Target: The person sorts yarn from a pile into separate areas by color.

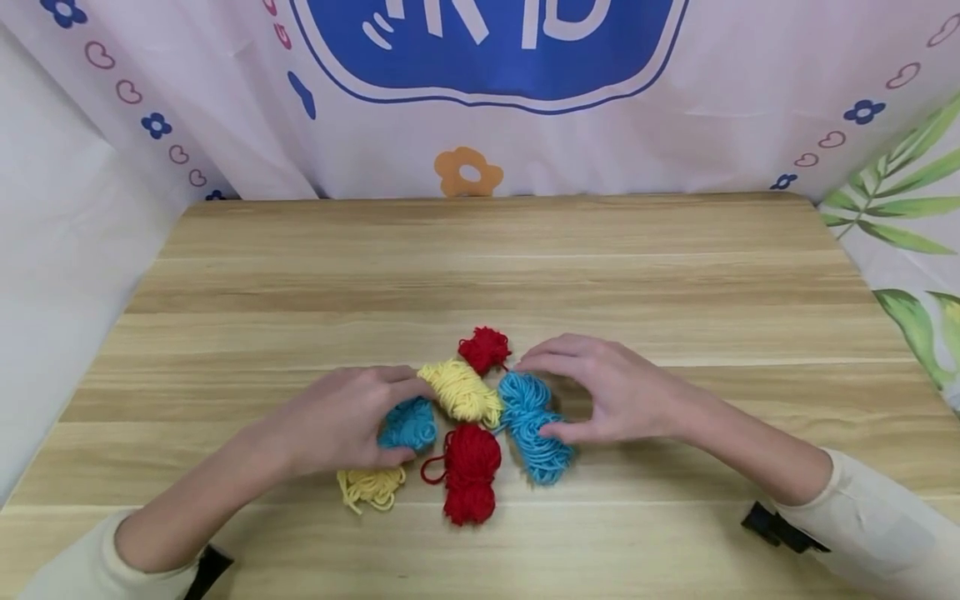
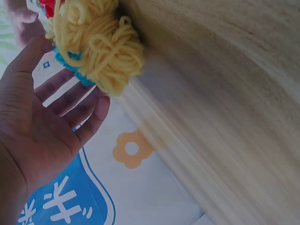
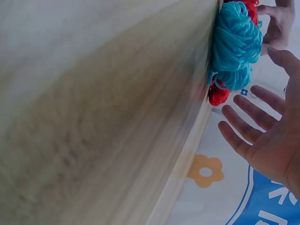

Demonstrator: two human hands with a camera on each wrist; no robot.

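Bundles of yarn lie grouped together on the table. A small blue bundle [image 1: 409, 425] sits under my left hand [image 1: 341, 421], whose fingers arch loosely around it; in the left wrist view those fingers look spread. Next to them are a yellow bundle [image 1: 461, 392] and a second yellow bundle [image 2: 105, 51], partly under the hand in the head view. My right hand [image 1: 615, 387] is spread beside a long blue skein [image 1: 534, 429], thumb close to its side; whether they touch I cannot tell. A red skein [image 1: 472, 475] lies in front and a small red bundle [image 1: 485, 348] behind.
The wooden table [image 1: 300, 283] stretches out around the yarn on all sides. Behind its far edge hangs a printed curtain [image 1: 637, 150] with a blue sign and flowers. Black straps [image 1: 783, 529] sit at the sleeves.
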